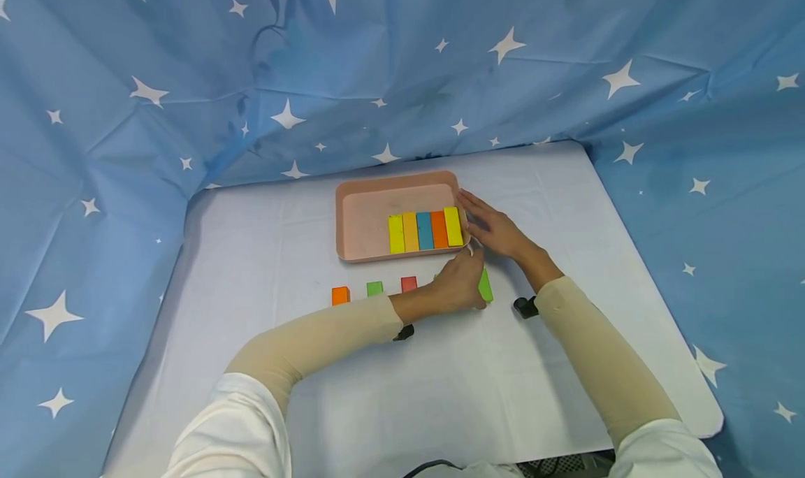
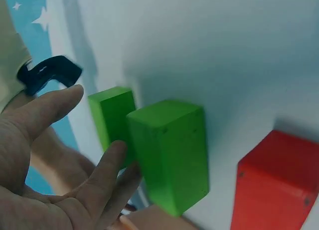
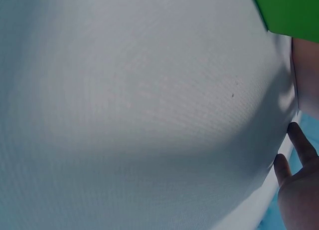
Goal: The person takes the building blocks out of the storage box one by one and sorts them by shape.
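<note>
While five blocks [image 1: 425, 231] fill tray [image 1: 352, 216], left hand [image 1: 458, 282] touches green block [image 1: 486, 286], fingers relaxed.

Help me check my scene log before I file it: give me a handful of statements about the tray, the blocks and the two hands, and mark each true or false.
1. The pink tray holds five blocks side by side. True.
2. The blocks in the tray sit against its left wall. False: they sit toward its right side, and the left part is bare.
3. The left hand is at a green block on the table. True.
4. The right hand grips the orange block. False: it rests by the tray's right rim, and that block stands apart on the table.
5. A red block stands on the table in front of the tray. True.
</note>
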Demonstrator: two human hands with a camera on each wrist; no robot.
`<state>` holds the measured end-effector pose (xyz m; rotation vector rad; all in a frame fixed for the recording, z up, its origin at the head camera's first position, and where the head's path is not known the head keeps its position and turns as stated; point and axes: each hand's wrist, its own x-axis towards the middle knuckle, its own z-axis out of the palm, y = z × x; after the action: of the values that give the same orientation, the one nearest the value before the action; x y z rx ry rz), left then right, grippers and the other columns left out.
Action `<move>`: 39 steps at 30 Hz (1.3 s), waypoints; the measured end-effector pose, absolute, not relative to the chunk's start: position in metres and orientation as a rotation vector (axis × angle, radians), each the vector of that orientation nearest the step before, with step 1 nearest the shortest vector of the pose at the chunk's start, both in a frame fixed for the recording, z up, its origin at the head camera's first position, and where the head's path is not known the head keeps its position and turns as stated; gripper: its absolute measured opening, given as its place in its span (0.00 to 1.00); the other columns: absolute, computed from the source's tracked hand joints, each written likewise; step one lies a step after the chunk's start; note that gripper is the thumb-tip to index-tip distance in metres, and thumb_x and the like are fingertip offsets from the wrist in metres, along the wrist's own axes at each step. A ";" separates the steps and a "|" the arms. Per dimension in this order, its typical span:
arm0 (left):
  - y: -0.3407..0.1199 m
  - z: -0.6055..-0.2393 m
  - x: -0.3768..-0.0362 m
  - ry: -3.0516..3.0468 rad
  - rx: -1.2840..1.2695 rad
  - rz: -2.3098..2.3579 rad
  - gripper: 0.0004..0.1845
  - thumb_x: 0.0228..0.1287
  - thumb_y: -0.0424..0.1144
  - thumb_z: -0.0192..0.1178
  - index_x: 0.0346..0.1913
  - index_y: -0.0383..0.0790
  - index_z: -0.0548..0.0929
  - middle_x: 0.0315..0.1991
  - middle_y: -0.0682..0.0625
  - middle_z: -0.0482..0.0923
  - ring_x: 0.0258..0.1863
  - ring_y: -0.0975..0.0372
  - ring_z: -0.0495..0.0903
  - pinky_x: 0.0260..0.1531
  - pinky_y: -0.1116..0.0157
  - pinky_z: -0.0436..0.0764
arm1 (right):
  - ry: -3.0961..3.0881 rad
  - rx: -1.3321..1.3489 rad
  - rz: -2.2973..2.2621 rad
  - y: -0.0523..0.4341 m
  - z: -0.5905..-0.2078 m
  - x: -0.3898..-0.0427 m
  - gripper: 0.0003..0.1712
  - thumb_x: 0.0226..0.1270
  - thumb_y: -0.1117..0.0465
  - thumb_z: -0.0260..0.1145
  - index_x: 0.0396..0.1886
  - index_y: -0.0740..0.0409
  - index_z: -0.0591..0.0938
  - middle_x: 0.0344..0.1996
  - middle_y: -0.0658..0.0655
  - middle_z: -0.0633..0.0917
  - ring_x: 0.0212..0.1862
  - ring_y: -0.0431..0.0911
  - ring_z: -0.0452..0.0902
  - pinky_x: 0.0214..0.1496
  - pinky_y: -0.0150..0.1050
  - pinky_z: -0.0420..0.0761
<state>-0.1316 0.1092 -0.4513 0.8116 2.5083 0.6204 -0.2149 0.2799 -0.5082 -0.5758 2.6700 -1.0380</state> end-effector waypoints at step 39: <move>-0.056 -0.463 -0.245 2.527 0.658 0.728 0.38 0.53 0.44 0.79 0.69 0.48 0.78 0.66 0.45 0.74 0.64 0.51 0.73 0.70 0.51 0.72 | 2.662 -0.501 -0.984 0.277 -0.508 -0.214 0.38 0.84 0.53 0.54 0.86 0.47 0.52 0.86 0.49 0.47 0.85 0.58 0.44 0.82 0.66 0.50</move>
<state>-0.2452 -0.0555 -0.4634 0.6577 2.5273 0.7281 -0.2140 0.2768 -0.5080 -0.5006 2.6622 -0.9843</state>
